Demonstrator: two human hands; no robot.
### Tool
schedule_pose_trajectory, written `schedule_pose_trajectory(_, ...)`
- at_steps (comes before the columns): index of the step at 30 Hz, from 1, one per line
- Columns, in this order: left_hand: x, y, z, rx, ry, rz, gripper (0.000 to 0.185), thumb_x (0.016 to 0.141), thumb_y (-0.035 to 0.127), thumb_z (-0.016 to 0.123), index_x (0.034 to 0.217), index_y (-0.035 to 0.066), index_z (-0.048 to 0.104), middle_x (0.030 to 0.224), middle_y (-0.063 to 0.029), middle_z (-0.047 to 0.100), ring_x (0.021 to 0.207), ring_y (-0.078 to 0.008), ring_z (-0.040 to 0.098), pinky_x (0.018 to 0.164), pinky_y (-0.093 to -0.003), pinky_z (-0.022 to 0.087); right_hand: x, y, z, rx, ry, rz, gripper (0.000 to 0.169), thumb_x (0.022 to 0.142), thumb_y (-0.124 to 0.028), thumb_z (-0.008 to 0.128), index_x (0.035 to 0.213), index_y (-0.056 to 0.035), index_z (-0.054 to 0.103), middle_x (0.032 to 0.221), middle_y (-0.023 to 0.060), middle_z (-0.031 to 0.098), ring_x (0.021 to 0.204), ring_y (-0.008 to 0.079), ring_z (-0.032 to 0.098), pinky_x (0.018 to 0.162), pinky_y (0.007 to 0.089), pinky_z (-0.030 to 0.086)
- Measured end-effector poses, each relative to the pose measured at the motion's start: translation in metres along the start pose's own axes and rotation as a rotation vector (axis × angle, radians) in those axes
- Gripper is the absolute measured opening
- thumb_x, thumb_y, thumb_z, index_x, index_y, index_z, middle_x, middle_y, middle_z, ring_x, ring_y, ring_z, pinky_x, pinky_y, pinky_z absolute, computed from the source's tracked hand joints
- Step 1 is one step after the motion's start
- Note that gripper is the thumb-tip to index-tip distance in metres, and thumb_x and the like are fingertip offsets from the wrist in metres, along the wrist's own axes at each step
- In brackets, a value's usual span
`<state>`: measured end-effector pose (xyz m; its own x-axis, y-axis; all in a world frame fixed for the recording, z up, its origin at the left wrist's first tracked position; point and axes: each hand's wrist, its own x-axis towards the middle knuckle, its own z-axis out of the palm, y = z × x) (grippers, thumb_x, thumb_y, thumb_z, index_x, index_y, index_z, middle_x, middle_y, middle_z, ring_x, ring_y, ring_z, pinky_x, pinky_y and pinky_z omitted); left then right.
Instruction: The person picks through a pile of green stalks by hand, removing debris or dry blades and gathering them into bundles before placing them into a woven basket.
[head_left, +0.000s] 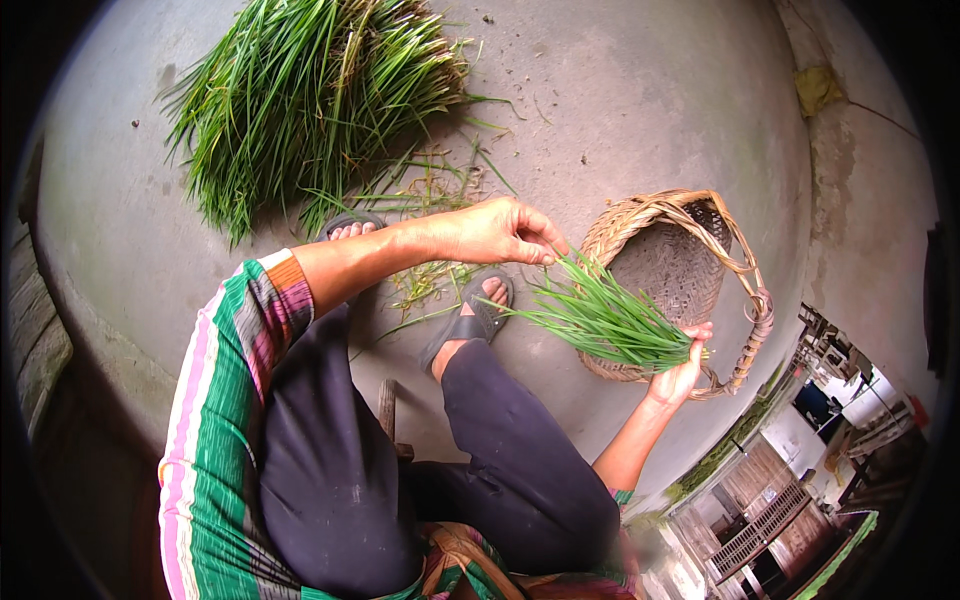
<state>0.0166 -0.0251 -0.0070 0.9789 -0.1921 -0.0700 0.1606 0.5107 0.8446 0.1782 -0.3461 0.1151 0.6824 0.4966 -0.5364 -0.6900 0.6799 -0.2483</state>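
Observation:
My right hand (679, 371) grips a bunch of green, grass-like leaves (622, 315), which look like garlic chives, by their pale cut ends. The leaf tips fan out to the left, over the near side of a woven basket (600, 229). My left hand (517, 232) reaches across to these tips, thumb and forefinger pinched together at one thin blade. The basket has a twisted handle and looks bare inside where I can see into it. On the concrete floor at upper left lies a large heap of the same long leaves (300, 105).
Loose trimmings and yellowed blades (431, 281) litter the floor around my sandalled feet (480, 311). Part of a wooden seat (388, 409) shows between my legs. A yellowish scrap (817, 90) lies at upper right. Wooden furniture and a slatted wooden rack (761, 529) stand at lower right.

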Motion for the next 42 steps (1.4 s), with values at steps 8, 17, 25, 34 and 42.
schedule_pose_trajectory(8,-0.005,0.009,0.005,0.222,0.065,-0.123,0.012,0.081,0.012,0.060,0.088,0.002,0.062,0.082,-0.0012,0.064,0.078,-0.0065,0.055,0.073,-0.0254,0.045,-0.001,0.006,-0.003,-0.066,0.010,-0.042,0.028,0.096,-0.019,0.037,0.107,-0.0058,0.058,0.092,0.0074,0.061,0.087,0.0212,0.057,0.087,0.0354,0.047)
schedule_pose_trajectory(17,-0.002,-0.016,0.021,-0.341,0.461,-0.344,0.005,0.077,0.014,0.053,0.074,0.009,0.053,0.068,0.0038,0.050,0.062,-0.0058,0.045,0.059,-0.0218,0.038,-0.011,0.045,0.021,-0.209,-0.104,-0.339,0.027,0.093,-0.007,0.040,0.118,-0.0083,0.049,0.086,0.0024,0.050,0.075,0.0129,0.047,0.076,0.0279,0.044)
schedule_pose_trajectory(25,-0.021,-0.035,0.001,-0.290,0.560,-0.565,0.020,0.087,0.029,0.049,0.081,0.012,0.057,0.071,0.0038,0.053,0.065,-0.0070,0.048,0.062,-0.0231,0.040,0.007,-0.019,0.000,-0.556,0.245,-0.439,0.026,0.094,-0.015,0.044,0.119,-0.0077,0.047,0.083,0.0008,0.050,0.071,0.0094,0.049,0.068,0.0254,0.047)
schedule_pose_trajectory(34,-0.077,-0.051,0.004,0.764,0.152,-0.674,0.032,0.087,0.029,0.051,0.111,0.009,0.058,0.079,-0.0047,0.063,0.072,-0.0155,0.058,0.069,-0.0289,0.045,0.141,-0.143,-0.090,-0.917,0.530,-0.037,0.024,0.088,-0.006,0.052,0.110,0.0001,0.049,0.083,0.0099,0.056,0.071,0.0197,0.057,0.068,0.0348,0.054)
schedule_pose_trajectory(42,-0.063,-0.076,0.011,0.605,0.133,-0.682,0.023,0.087,0.018,0.053,0.105,0.004,0.060,0.085,-0.0057,0.063,0.075,-0.0119,0.056,0.070,-0.0269,0.045,0.230,-0.078,-0.139,-0.964,0.459,-0.051,0.033,0.076,0.002,0.062,0.107,0.0010,0.051,0.081,0.0102,0.058,0.069,0.0213,0.058,0.063,0.0344,0.052)
